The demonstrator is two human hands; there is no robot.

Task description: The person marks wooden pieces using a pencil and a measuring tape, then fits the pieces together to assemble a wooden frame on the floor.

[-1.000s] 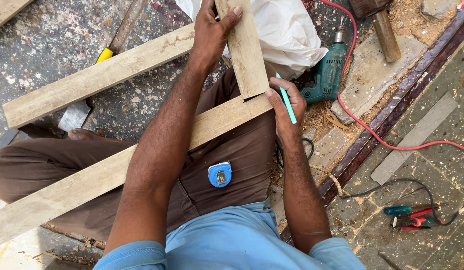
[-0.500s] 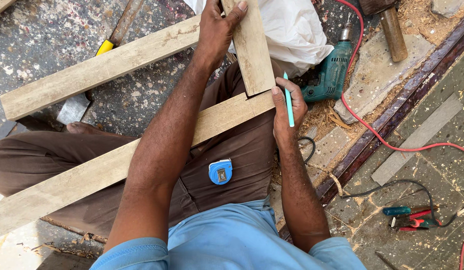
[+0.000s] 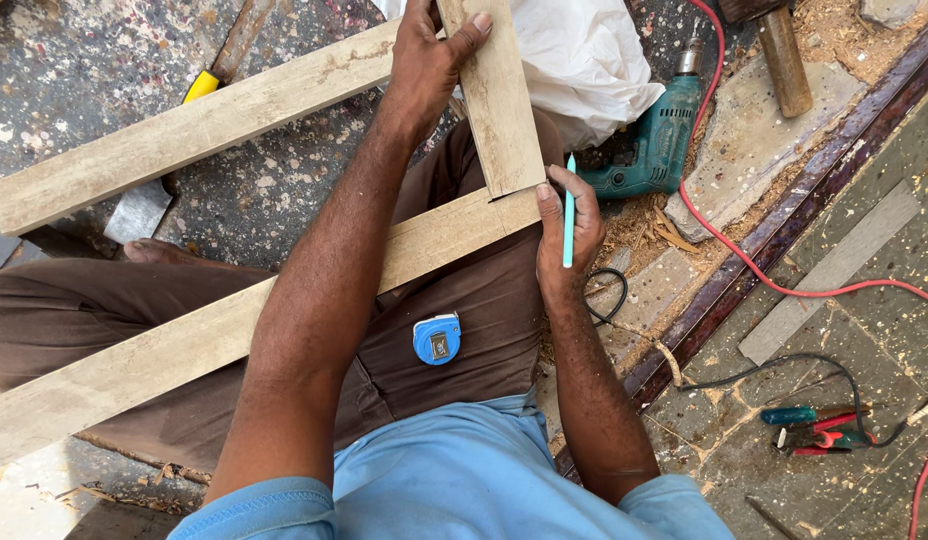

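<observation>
Three pale wooden battens meet in a frame across my lap. My left hand point(image 3: 429, 62) presses flat on the short upright batten point(image 3: 502, 110) where it crosses the upper long batten point(image 3: 184, 135). The upright's lower end butts against the lower long batten point(image 3: 184, 345), which runs over my thigh. My right hand point(image 3: 567, 235) grips the end of that lower batten at the joint and holds a light turquoise pencil point(image 3: 569, 210) pointing up. A blue tape measure point(image 3: 437, 338) rests on my brown trousers.
A teal electric drill point(image 3: 656, 140) lies beside a white plastic bag point(image 3: 579, 60), its red cable point(image 3: 764, 280) trailing across the floor. A yellow-handled tool point(image 3: 199, 85) and a hammer point(image 3: 784, 45) lie at the top. Screwdriver and pliers point(image 3: 814, 428) sit lower right. Sawdust is scattered around.
My right hand has lifted the pencil upright and settled on the end of the lower batten. The left hand has kept its hold on the upright piece.
</observation>
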